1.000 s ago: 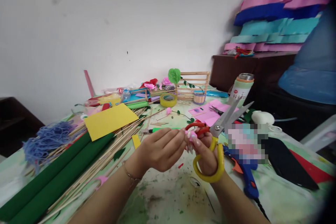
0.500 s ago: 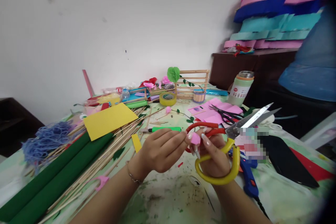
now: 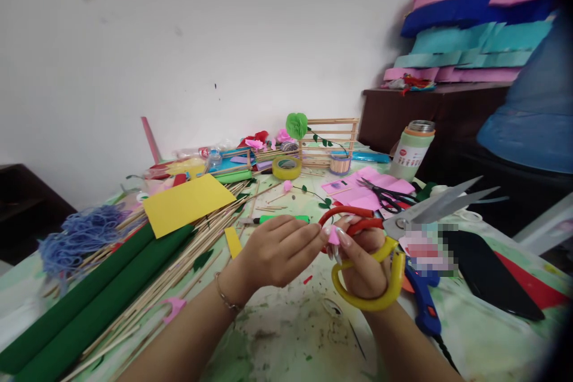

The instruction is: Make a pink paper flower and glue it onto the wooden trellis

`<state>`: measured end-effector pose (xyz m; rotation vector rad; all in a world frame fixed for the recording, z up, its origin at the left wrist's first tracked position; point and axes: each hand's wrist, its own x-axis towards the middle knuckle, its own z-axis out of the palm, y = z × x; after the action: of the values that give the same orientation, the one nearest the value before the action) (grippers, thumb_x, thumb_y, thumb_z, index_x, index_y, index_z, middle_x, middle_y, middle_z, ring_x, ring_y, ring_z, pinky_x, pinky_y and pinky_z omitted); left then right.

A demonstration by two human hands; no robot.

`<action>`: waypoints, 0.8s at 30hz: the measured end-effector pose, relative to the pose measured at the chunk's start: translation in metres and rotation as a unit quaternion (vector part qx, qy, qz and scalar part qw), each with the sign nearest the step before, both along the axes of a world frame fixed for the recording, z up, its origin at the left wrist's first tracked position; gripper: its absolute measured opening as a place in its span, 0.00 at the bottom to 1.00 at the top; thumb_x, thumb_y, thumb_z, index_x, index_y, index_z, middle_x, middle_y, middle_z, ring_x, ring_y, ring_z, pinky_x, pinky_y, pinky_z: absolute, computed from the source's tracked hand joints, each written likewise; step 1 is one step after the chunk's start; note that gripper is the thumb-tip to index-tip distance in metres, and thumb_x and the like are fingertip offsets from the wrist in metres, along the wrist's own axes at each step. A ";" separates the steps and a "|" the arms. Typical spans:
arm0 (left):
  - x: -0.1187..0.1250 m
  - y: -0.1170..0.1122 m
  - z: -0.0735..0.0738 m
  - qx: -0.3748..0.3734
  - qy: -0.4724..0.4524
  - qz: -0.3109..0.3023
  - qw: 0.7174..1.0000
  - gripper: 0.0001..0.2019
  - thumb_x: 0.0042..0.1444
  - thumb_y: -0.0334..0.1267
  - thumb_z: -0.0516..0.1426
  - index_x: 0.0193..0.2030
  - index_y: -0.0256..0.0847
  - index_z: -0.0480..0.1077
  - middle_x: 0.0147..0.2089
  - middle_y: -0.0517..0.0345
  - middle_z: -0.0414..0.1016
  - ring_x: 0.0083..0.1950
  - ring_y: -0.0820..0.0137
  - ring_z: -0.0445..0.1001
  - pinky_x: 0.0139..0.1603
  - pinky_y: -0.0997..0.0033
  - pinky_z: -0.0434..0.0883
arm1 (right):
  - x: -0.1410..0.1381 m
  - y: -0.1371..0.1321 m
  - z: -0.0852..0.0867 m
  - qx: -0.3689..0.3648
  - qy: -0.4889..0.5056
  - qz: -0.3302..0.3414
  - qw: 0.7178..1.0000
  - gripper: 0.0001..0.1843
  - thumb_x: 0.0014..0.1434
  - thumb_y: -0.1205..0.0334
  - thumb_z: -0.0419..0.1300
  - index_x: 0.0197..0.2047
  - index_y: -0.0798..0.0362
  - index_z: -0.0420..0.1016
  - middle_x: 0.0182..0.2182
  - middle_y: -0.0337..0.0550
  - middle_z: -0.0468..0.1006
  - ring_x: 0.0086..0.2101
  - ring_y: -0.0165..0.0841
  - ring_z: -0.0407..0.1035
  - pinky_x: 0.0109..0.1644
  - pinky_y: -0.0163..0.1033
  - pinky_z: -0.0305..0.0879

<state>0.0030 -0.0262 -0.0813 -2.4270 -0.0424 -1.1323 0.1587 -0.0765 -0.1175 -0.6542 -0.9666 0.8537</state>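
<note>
A small pink piece of crepe paper (image 3: 333,235) is pinched at the fingertips of my left hand (image 3: 277,253) and my right hand (image 3: 367,265), which meet over the table. My right hand also carries large scissors (image 3: 396,226). One yellow loop circles that hand, and the red loop lies behind the fingers. The blades are parted and point to the right, away from the paper. Just beyond my left hand lies a green-handled cutter (image 3: 273,219).
A yellow sheet (image 3: 188,203), thin sticks (image 3: 179,277) and green paper rolls (image 3: 98,298) cover the left. On the right are a blue glue gun (image 3: 425,304), a phone (image 3: 487,274), black scissors (image 3: 385,194) and a bottle (image 3: 412,152). A tape roll (image 3: 286,168) sits further back.
The scissor blades are spread wider and have tipped slightly downward to the right. The pink paper has turned a little between my fingertips, and my left fingers are straighter.
</note>
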 end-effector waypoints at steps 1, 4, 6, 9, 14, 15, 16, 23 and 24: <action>0.000 0.001 0.002 -0.058 0.006 -0.010 0.998 0.13 0.58 0.28 0.54 0.50 0.36 0.70 0.40 0.51 0.81 0.37 0.67 0.78 0.39 0.67 0.73 | 0.000 0.000 0.001 -0.001 -0.005 -0.005 1.000 0.15 0.50 0.52 0.67 0.25 0.49 0.67 0.22 0.37 0.64 0.23 0.30 0.59 0.26 0.38 0.59; -0.001 0.002 0.009 -0.350 0.028 -0.038 0.935 0.17 0.59 0.34 0.55 0.56 0.38 0.68 0.45 0.49 0.80 0.44 0.65 0.78 0.45 0.65 0.73 | 0.003 -0.001 0.004 -0.002 -0.019 -0.012 1.000 0.17 0.51 0.49 0.67 0.23 0.49 0.66 0.22 0.37 0.64 0.24 0.31 0.59 0.27 0.39 0.60; -0.002 0.003 0.014 -0.554 0.033 -0.033 0.832 0.16 0.63 0.41 0.51 0.53 0.38 0.70 0.42 0.50 0.80 0.42 0.66 0.78 0.44 0.67 0.73 | 0.006 -0.002 0.004 0.002 -0.040 -0.001 0.999 0.17 0.51 0.50 0.66 0.22 0.49 0.66 0.22 0.37 0.64 0.24 0.31 0.60 0.28 0.38 0.61; 0.000 0.003 0.018 -0.717 0.041 -0.008 0.696 0.18 0.63 0.50 0.51 0.39 0.37 0.74 0.31 0.55 0.78 0.32 0.71 0.75 0.34 0.73 0.71 | 0.008 -0.003 0.001 0.005 -0.079 0.020 0.997 0.16 0.54 0.52 0.65 0.22 0.50 0.68 0.22 0.38 0.66 0.25 0.31 0.62 0.29 0.38 0.63; 0.001 0.005 0.015 -0.838 0.041 -0.041 0.543 0.18 0.51 0.52 0.64 0.34 0.36 0.74 0.24 0.59 0.76 0.24 0.77 0.69 0.27 0.77 0.66 | 0.002 -0.005 -0.007 0.000 -0.062 0.028 0.998 0.15 0.51 0.52 0.68 0.27 0.51 0.68 0.24 0.37 0.68 0.26 0.30 0.64 0.30 0.37 0.66; 0.001 0.005 0.014 -0.853 0.040 -0.056 0.517 0.18 0.49 0.52 0.65 0.34 0.36 0.74 0.25 0.59 0.76 0.24 0.77 0.70 0.28 0.77 0.67 | 0.001 -0.005 -0.008 0.000 -0.061 0.028 0.998 0.15 0.51 0.52 0.68 0.27 0.50 0.68 0.24 0.37 0.68 0.26 0.30 0.65 0.30 0.36 0.67; 0.001 0.006 0.013 -0.864 0.036 -0.071 0.497 0.18 0.48 0.51 0.66 0.33 0.36 0.75 0.25 0.59 0.77 0.24 0.77 0.70 0.28 0.77 0.67 | 0.000 -0.005 -0.008 -0.001 -0.062 0.023 0.998 0.15 0.51 0.52 0.69 0.28 0.50 0.68 0.24 0.38 0.69 0.27 0.30 0.65 0.30 0.36 0.67; 0.003 0.006 0.017 -0.886 -0.028 -0.066 0.458 0.17 0.36 0.43 0.73 0.30 0.36 0.75 0.25 0.56 0.79 0.25 0.74 0.75 0.30 0.75 0.70 | 0.000 0.002 -0.005 0.005 -0.085 -0.026 0.996 0.15 0.53 0.54 0.67 0.28 0.50 0.64 0.24 0.38 0.68 0.26 0.31 0.64 0.28 0.37 0.66; 0.003 0.005 0.018 -0.881 -0.049 -0.068 0.466 0.17 0.36 0.42 0.73 0.30 0.36 0.76 0.25 0.56 0.79 0.26 0.73 0.76 0.30 0.75 0.70 | 0.000 0.003 -0.005 0.007 -0.084 -0.032 0.996 0.14 0.54 0.54 0.66 0.28 0.50 0.64 0.24 0.37 0.67 0.26 0.30 0.64 0.28 0.37 0.65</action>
<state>0.0064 -0.0211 -0.0636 -3.8929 -2.1050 -1.5499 0.1590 -0.0738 -0.1228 -0.7500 -1.0960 0.7432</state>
